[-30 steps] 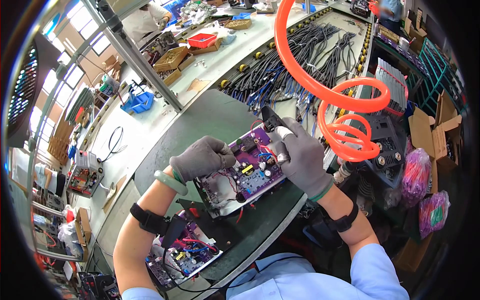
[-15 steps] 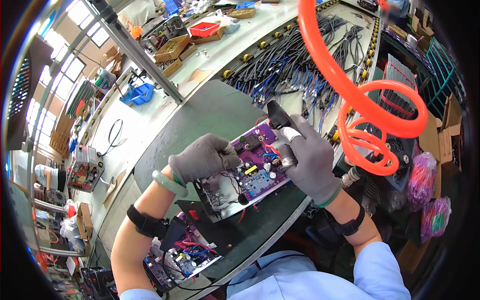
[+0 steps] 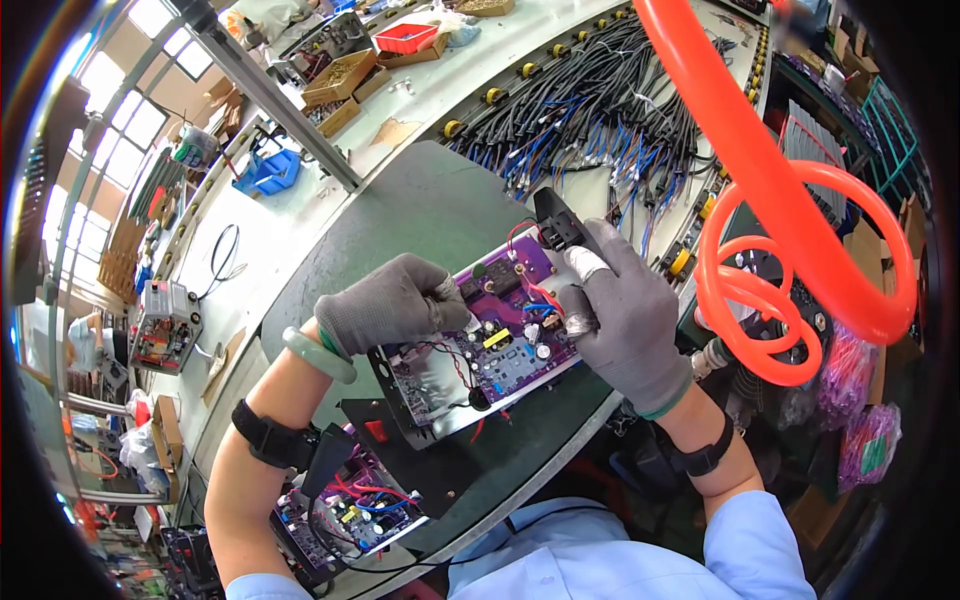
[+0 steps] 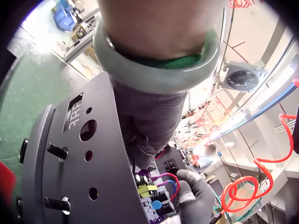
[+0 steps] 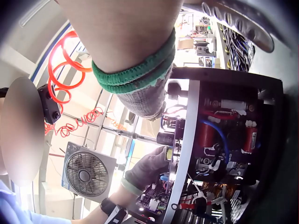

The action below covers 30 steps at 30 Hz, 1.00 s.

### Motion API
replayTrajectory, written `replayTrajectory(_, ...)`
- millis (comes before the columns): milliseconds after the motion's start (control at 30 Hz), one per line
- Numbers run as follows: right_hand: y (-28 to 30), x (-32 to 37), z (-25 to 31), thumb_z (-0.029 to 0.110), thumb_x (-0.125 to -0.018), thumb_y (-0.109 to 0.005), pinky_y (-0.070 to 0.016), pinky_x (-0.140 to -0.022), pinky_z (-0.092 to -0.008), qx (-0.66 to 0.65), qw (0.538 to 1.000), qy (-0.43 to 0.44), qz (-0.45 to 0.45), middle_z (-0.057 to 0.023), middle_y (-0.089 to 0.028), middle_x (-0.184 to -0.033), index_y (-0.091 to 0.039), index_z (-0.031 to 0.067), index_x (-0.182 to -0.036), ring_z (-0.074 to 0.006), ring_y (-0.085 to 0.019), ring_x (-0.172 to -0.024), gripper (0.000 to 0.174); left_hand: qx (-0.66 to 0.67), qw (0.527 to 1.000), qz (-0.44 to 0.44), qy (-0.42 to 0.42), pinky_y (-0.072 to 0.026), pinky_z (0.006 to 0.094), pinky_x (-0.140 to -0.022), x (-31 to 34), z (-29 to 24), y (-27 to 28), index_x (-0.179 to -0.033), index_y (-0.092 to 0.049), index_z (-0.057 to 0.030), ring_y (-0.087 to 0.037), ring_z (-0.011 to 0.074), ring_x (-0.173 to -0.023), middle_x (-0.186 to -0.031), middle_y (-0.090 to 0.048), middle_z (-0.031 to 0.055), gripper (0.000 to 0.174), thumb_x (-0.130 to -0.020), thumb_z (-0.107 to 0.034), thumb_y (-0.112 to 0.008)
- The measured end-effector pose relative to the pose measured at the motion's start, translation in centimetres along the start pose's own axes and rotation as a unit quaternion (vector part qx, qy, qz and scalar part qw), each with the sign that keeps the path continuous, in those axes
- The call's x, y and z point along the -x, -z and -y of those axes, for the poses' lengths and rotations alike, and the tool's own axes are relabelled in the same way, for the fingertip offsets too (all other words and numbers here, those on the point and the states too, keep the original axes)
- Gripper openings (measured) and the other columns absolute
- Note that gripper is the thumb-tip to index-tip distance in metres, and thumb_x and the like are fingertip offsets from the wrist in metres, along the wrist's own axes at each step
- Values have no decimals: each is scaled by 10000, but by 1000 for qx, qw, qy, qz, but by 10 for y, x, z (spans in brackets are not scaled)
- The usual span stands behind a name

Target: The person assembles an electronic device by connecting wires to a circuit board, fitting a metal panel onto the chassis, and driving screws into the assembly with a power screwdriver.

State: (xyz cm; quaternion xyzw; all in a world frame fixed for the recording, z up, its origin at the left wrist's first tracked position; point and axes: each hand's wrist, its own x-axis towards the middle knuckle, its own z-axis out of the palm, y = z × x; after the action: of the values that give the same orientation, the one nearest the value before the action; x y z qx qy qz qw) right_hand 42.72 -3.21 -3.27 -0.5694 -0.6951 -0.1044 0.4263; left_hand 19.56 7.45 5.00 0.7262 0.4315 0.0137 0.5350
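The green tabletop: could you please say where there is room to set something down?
On the green tabletop, the broadest bare patch lies between left hand, metal post and black cables; another, between the held board and near edge. The second board crowds the lower left.

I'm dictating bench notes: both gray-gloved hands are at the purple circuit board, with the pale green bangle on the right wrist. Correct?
No, the pale green bangle is on the left wrist, as the head view shows. The left hand and right hand are both gray-gloved, at the purple circuit board.
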Motion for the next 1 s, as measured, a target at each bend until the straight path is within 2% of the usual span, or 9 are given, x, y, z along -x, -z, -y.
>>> replayTrajectory(233,0,-3,2,71,-792,-711,-572,-745,-411,6,1000,20,5,-234,-647,-1190,-709,-13,-1059,-359,-701,-902,280,-9,1000,-6,-17,-487,264,-536,-5,18,-8,-830,-691,-7,-595,63,-576,-614,-616,12,163,-894,-156,-706)
replayTrajectory(333,0,-1,10,84,-813,-705,-571,-754,-409,7,998,-52,23,-230,-650,-1191,-711,-4,-1080,-361,-700,-908,281,-115,988,73,68,-520,319,-585,-15,8,2,-828,-711,-9,-645,126,-598,-641,-654,43,221,-898,-219,-706)
replayTrajectory(400,0,-4,18,111,-848,-693,-571,-747,-411,-168,947,-271,38,-232,-657,-1178,-713,9,-1101,-371,-702,-901,273,-166,981,65,77,-523,336,-618,-20,3,1,-844,-722,-13,-656,156,-644,-684,-670,62,268,-888,-278,-709)
replayTrajectory(433,3,-8,13,136,-878,-678,-570,-751,-416,-51,998,-30,-1,-235,-663,-1168,-716,35,-1125,-377,-702,-918,269,-219,970,55,86,-527,352,-651,-21,1,-2,-859,-733,-18,-666,185,-690,-727,-686,81,320,-879,-336,-713)
replayTrajectory(600,-1,4,1,135,-915,-643,-558,-858,-439,28,998,-25,55,-220,-654,-1226,-683,38,-1208,-390,-684,-1035,312,-398,906,-33,143,-532,404,-758,-9,-6,-7,-866,-766,-29,-695,295,-809,-795,-709,166,523,-800,-548,-756)
replayTrajectory(767,7,6,-4,194,-967,-612,-481,-1019,-421,-34,999,8,28,-236,-601,-1314,-545,-7,-1361,-409,-611,-1196,447,-296,936,-168,85,-540,368,-757,20,12,-10,-872,-761,-41,-702,240,-815,-810,-724,131,411,-859,-451,-747)
replayTrajectory(800,12,1,3,146,-971,-589,-495,-1005,-422,-5,999,51,-2,-218,-602,-1315,-551,-16,-1343,-353,-619,-1209,407,-140,971,-190,30,-541,335,-769,27,14,-5,-902,-755,-34,-697,202,-828,-838,-731,111,340,-883,-373,-739)
replayTrajectory(833,11,-1,7,111,-959,-582,-511,-969,-397,-52,997,53,-25,-200,-622,-1283,-566,-21,-1324,-311,-638,-1165,388,18,978,-205,-28,-541,302,-781,32,17,-2,-931,-748,-27,-693,164,-841,-866,-739,91,269,-907,-295,-730)
replayTrajectory(1000,-8,-25,65,5,-897,-604,-525,-723,-289,-278,956,-39,88,-133,-707,-1049,-674,10,-1188,-178,-667,-794,299,16,990,-135,-24,-548,309,-814,77,-6,-29,-1063,-708,-11,-704,166,-876,-934,-738,81,207,-910,-148,-689)
